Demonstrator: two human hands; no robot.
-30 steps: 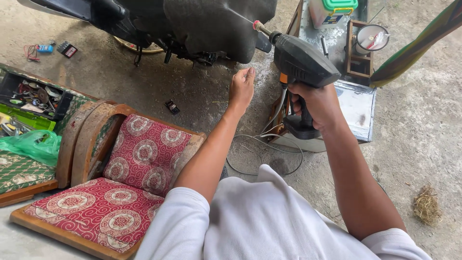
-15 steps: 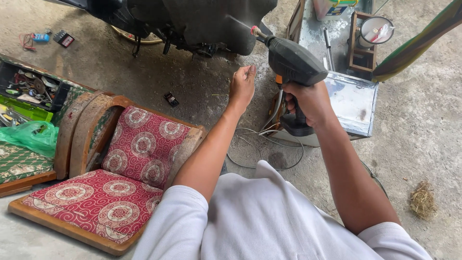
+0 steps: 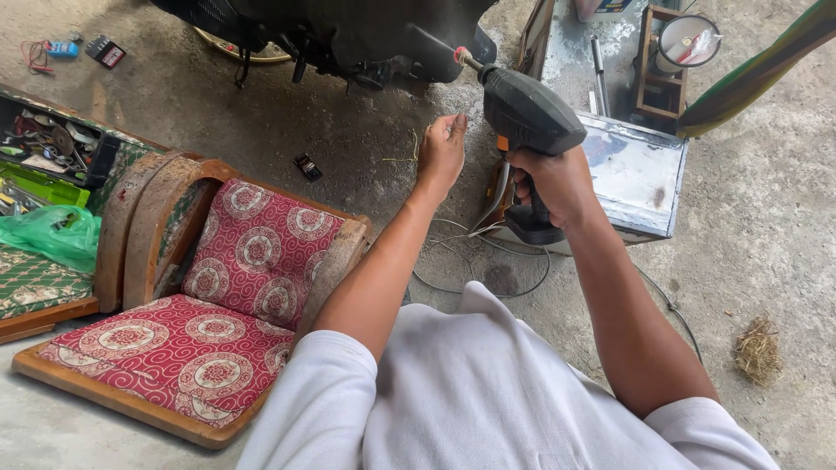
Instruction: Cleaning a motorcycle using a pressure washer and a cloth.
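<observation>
Head view. The right hand (image 3: 550,178) has its grip clamped on the handle of a dark spray gun (image 3: 525,117), whose red-tipped nozzle points up and left at the black underside of a motorcycle (image 3: 366,30). A hose (image 3: 488,204) hangs from the gun's base. The left hand (image 3: 442,150), just left of the gun and apart from it, is loosely curled, holding nothing. Below it lies wet concrete floor (image 3: 348,148). A red patterned floor chair (image 3: 218,305) sits at left, a metal box (image 3: 636,174) behind the gun.
</observation>
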